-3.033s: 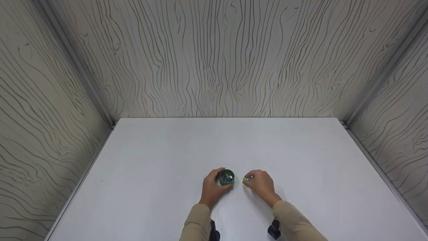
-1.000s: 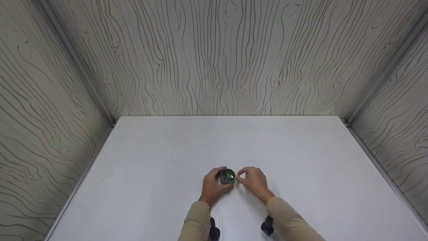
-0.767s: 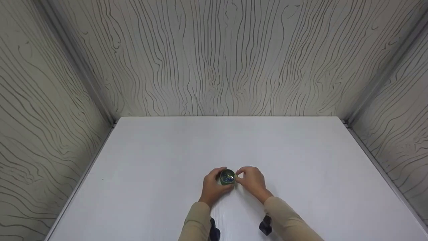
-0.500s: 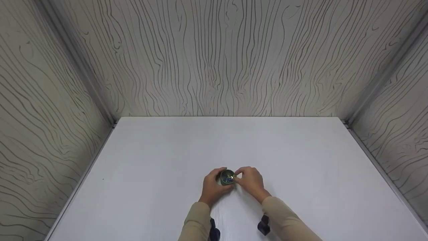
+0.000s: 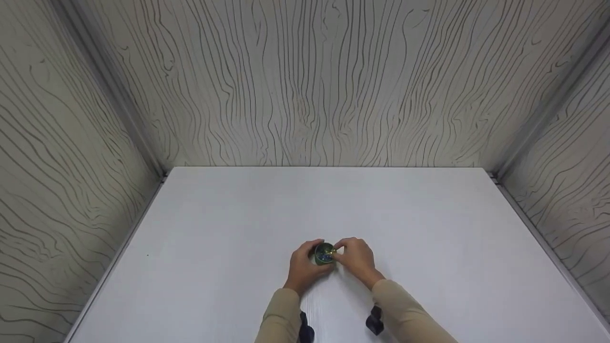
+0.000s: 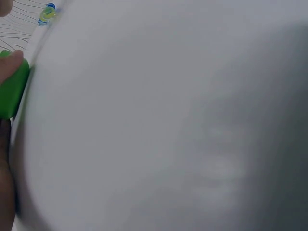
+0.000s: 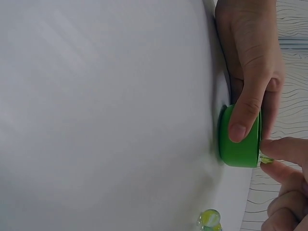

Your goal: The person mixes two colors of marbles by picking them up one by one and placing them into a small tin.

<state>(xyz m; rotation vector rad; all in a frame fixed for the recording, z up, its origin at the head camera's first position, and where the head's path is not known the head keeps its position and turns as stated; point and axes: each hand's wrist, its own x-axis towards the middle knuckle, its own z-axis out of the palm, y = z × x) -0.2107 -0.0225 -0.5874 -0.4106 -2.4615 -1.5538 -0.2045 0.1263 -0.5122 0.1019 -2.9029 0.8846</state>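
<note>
My left hand [image 5: 305, 267] grips a small green cup [image 7: 239, 144] round its side, thumb toward me. The cup stands upright on the white table, and the head view shows several shiny blue and yellow glass marbles [image 5: 325, 256] inside it. At the cup's right rim, my right hand [image 5: 356, 257] pinches a clear and yellow marble [image 7: 265, 159] between thumb and forefinger. More glass marbles [image 7: 211, 218] lie on the table close to the cup; blue and yellow ones [image 6: 47, 14] also show in the left wrist view. The right hand hides them from the head camera.
The white table top [image 5: 228, 228] spreads out around both hands. Panels with a wood-grain pattern [image 5: 305, 85] stand behind it and at either side. A dark wrist camera [image 5: 375, 320] hangs below the right sleeve, and another [image 5: 306, 328] below the left.
My right hand has moved left from the marbles on the table to the cup's rim, bringing a pinched marble along. The left hand and the cup have stayed almost in place.
</note>
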